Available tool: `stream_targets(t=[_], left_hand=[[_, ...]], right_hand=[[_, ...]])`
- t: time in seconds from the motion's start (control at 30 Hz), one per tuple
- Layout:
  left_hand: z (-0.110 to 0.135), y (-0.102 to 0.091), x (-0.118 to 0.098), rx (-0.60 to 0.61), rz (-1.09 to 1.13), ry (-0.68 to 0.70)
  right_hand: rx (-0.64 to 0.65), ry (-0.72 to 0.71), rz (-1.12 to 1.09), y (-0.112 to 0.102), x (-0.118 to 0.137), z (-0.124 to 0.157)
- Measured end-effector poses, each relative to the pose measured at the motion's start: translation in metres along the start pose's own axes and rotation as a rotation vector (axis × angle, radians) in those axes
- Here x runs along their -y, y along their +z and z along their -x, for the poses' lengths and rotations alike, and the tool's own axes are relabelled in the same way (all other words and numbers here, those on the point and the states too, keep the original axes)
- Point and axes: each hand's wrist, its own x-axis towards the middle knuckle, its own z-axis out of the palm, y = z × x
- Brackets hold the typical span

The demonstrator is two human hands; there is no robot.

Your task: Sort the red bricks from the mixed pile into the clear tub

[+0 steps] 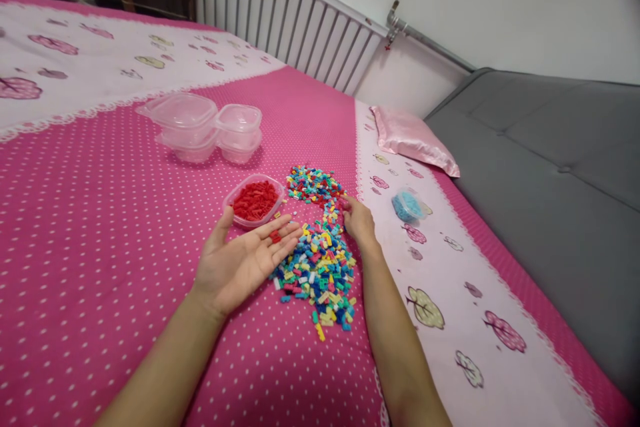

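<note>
My left hand (240,263) is palm up with its fingers stretched out. A few small red toy bricks (275,237) rest on those fingers. Just beyond it stands a clear plastic tub (229,203) filled with red bricks (256,200). My right hand (359,220) is at the right edge of the loose bricks, its fingers curled into a pinch; what is between the fingertips is too small to make out. Mixed-colour toy bricks form a larger near pile (325,270) and a smaller far pile (313,183), joined by a thin scatter.
Clear, lidded plastic containers (190,120) stand at the back left. A small tub of light-blue bricks (409,205) sits to the right. Everything lies on a pink patterned bedspread (125,247), with a pink pillow (413,140) and grey headboard (540,167) at the right.
</note>
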Motion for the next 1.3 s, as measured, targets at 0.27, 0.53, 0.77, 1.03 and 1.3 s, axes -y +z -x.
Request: stream_targets(t=[0.27,0.53,0.77,1.03,1.3], left_hand=[[0.001,0.002,0.0,-0.016,-0.014,0.008],[0.0,0.0,0.0,0.009,0.005,-0.002],[0.0,-0.001,-0.001,0.039,0.027,-0.018],[-0.001,-0.005,-0.001,0.068,0.052,-0.05],[0.001,-0.001,-0.001,0.02,0.041,-0.028]], right_hand=[[-0.04,0.015,0.068,0.005,-0.003,0.0],[-0.101,0.109,-0.078,-0.013,0.005,0.002],[-0.053,-0.248,-0.543,-0.042,0.053,0.027],[0.028,-0.538,-0.612,-0.06,0.094,0.068],[-0.031,-0.46,-0.627,-0.06,0.093,0.067]])
